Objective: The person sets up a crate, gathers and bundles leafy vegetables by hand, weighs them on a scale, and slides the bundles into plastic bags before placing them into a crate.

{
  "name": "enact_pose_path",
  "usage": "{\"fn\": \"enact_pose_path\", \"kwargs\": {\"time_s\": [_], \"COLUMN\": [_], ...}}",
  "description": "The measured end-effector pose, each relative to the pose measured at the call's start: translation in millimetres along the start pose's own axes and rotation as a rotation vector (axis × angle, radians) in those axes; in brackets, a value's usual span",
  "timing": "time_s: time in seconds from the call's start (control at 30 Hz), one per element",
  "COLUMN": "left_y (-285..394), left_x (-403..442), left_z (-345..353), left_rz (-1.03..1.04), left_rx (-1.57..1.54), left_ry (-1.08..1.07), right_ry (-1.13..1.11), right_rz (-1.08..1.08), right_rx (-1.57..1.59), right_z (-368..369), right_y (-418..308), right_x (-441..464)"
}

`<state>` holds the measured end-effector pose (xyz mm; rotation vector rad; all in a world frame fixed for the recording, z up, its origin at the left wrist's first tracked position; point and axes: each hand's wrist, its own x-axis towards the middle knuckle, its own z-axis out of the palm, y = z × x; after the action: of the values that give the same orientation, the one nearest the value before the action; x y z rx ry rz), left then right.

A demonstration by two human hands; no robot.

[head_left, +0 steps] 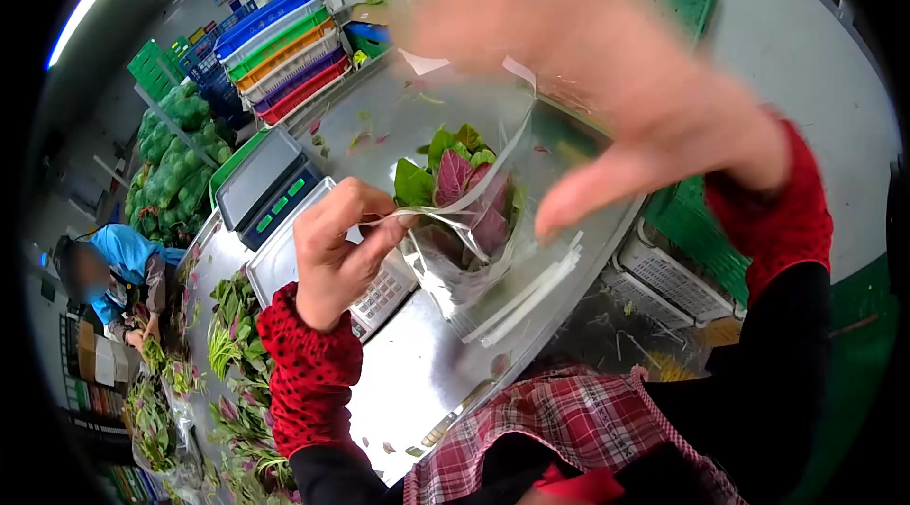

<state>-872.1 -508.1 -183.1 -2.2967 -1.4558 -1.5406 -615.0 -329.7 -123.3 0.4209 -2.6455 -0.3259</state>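
A clear plastic bag (455,282) holds green and purple leaves (455,175) in the middle of the view, above the metal table (408,391). My left hand (341,244) pinches the bag's rim at its left side between thumb and fingers. Raised over the bag's right side, my right hand (607,79) is blurred by motion, its thumb stretched away from the other fingers and nothing visible in it. White strips (531,301) lie on the table just right of the bag.
Digital scales (270,188) stand left of the bag. Leafy bunches (242,344) lie at the left, near another person (123,268) in blue. Stacked coloured trays (284,50) stand behind; green and white crates (678,268) are at the right.
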Motion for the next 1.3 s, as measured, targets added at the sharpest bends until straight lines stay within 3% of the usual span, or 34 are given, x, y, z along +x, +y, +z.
{"fn": "enact_pose_path", "kwargs": {"time_s": [0.07,0.1,0.17,0.23,0.27,0.3,0.33,0.4,0.43,0.47,0.5,0.57,0.63,0.67,0.77,0.9,1.03,1.1,1.17,1.23,1.3], "left_y": [-13.7,-25.2,-49.1,-29.2,-4.7,18.5,26.4,62.7,64.3,41.1,41.3,22.1,20.3,27.0,35.0,40.0,38.0,36.2,36.9,38.4,39.1], "left_x": [0.1,3.6,21.2,34.9,32.2,23.0,6.3,-48.2,-74.2,-136.4,-177.1,-253.1,-309.2,-324.9,-332.4,-327.5,-333.3,-335.4,-339.4,-336.4,-336.3], "left_z": [-4.2,-3.3,-2.3,-14.1,-21.7,-25.8,-29.4,-13.4,-0.5,35.5,71.4,132.3,162.5,172.2,176.5,172.0,178.8,178.4,177.5,176.5,171.9], "left_rz": [-0.048,-0.080,-0.237,-0.274,-0.202,-0.126,0.135,0.191,0.082,0.204,0.214,0.193,0.153,0.116,0.087,0.074,0.036,0.008,-0.063,-0.018,0.007], "left_rx": [0.087,0.166,0.038,-0.152,0.018,0.181,0.348,0.560,0.417,0.273,0.249,0.244,0.199,0.164,0.218,0.259,0.235,0.253,0.267,0.272,0.243], "left_ry": [-0.006,-0.008,0.095,0.172,0.189,0.207,0.142,-0.134,-0.631,-0.504,-0.403,-0.499,-0.490,-0.478,-0.433,-0.389,-0.364,-0.359,-0.269,-0.214,-0.298], "right_ry": [-0.034,-0.076,-0.187,0.066,0.239,0.243,0.247,0.216,0.127,-0.071,-0.083,-0.139,-0.248,-0.100,-0.047,-0.277,-0.214,-0.112,-0.180,-0.504,-0.310], "right_rz": [-0.105,0.001,0.322,0.320,0.170,0.147,0.123,0.109,0.138,0.191,0.224,0.305,0.446,0.530,0.618,0.629,0.606,0.459,0.348,0.494,0.716], "right_rx": [0.075,0.094,0.086,-0.003,-0.100,-0.177,-0.262,-0.231,-0.013,0.109,0.155,0.237,0.366,0.465,0.750,1.060,1.048,0.871,0.807,0.983,1.083], "right_z": [37.0,49.6,62.2,42.5,31.9,17.1,7.7,23.6,40.5,75.5,117.5,189.3,202.2,199.1,230.7,255.4,269.0,274.4,265.5,258.7,233.9], "right_y": [16.3,33.2,61.0,64.3,53.7,33.5,7.0,-57.7,-89.8,-123.0,-154.2,-201.4,-253.5,-265.2,-289.3,-297.2,-320.4,-339.2,-350.8,-347.3,-321.5], "right_x": [9.8,9.2,4.8,13.6,15.4,9.4,-5.6,-49.5,-74.5,-105.5,-134.4,-186.2,-201.2,-180.9,-130.2,-99.0,-107.4,-113.4,-140.5,-184.2,-162.9]}}
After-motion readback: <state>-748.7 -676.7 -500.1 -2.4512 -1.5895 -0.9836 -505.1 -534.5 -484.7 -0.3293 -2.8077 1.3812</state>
